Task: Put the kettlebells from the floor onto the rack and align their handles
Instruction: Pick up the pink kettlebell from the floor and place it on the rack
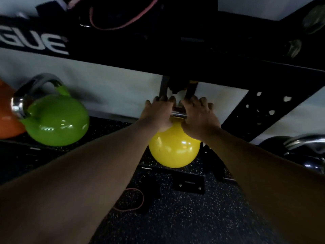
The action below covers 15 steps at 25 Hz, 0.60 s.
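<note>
Head view, grip: I have my left hand point(159, 114) and right hand point(197, 117) both curled tight round the steel handle point(178, 113) of the yellow kettlebell point(174, 149), knuckles up, only a short shiny stretch of bar showing between them.

Head view, bell: its round body hangs straight below my two hands, and I judge it just off the speckled floor point(184, 217) (the blur makes that hard to call).

Head view, risk overhead: the black rack point(193, 55) beam sits right above my fingers; a straight lift could knock them against it.

Head view, risk below: the rack's bolted foot plate point(189, 183) lies beneath the bell, so a slip would drop it on metal.

Head view, neighbours: a green kettlebell point(56, 120) stands well off my left hand, a black kettlebell point(299, 148) well off my right; a swing sideways could clip either.
</note>
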{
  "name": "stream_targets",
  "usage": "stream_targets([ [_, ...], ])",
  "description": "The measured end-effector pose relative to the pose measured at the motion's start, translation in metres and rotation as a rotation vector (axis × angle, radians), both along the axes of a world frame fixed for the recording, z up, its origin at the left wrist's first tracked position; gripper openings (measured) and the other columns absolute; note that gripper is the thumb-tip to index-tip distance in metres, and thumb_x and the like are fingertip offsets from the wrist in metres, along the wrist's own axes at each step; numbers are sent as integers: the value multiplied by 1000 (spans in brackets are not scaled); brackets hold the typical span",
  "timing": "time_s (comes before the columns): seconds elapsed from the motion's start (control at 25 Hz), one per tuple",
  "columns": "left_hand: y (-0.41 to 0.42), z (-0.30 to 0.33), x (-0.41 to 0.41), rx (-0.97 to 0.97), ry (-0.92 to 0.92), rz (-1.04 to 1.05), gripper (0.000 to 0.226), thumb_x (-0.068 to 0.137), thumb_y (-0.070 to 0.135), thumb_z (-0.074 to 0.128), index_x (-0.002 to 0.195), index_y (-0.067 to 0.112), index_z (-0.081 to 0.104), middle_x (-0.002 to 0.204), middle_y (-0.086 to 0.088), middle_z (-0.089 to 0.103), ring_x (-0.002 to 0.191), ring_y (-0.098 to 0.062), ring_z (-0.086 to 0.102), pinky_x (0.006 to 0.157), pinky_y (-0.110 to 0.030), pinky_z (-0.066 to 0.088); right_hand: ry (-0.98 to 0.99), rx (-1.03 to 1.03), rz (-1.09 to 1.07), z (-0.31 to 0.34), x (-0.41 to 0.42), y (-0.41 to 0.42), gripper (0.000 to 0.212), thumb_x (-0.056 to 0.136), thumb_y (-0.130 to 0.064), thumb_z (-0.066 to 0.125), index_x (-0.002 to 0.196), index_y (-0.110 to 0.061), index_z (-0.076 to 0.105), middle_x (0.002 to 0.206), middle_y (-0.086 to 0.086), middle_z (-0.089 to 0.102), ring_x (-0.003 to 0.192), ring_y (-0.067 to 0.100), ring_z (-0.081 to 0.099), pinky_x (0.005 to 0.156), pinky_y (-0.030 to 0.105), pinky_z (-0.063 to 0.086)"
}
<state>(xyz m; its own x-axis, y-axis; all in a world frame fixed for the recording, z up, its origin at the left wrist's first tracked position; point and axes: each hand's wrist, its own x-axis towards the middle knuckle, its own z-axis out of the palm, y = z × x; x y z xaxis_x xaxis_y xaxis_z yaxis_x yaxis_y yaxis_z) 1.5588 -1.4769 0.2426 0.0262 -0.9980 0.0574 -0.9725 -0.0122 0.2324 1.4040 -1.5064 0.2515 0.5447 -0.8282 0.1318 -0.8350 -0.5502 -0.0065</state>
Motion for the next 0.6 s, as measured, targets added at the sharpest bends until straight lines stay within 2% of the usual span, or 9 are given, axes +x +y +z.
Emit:
stream_targets([
  [0.08,25,-4,21,-6,-31,24,67,81,27,71,139,17,39,134,-12,52,123,-36,47,96,-49,38,48,-34,142,11,20,14,72,71,-28,65,139,-19,43,131,13,50,122,38,40,97,48,35],
  [0.2,71,-7,61,30,-57,115,76,80,28,69,147,18,34,137,-11,49,125,-35,47,100,-52,38,63,18,283,20,62,38,74,71,-29,64,141,-23,41,131,10,47,126,38,37,103,49,31],
  [0.4,179,-1,131,15,-107,346,62,78,27,68,136,19,46,128,-9,57,121,-33,52,102,-50,39,86,45,504,20,141,100,60,77,-30,63,134,-23,44,123,8,49,120,36,41,98,47,33],
  [0.6,351,-8,180,80,-118,630,45,82,38,61,123,22,57,126,-5,60,118,-29,54,100,-46,39,57,89,775,9,222,218,42,85,-31,57,126,-23,52,118,7,59,111,34,52,92,45,42],
])
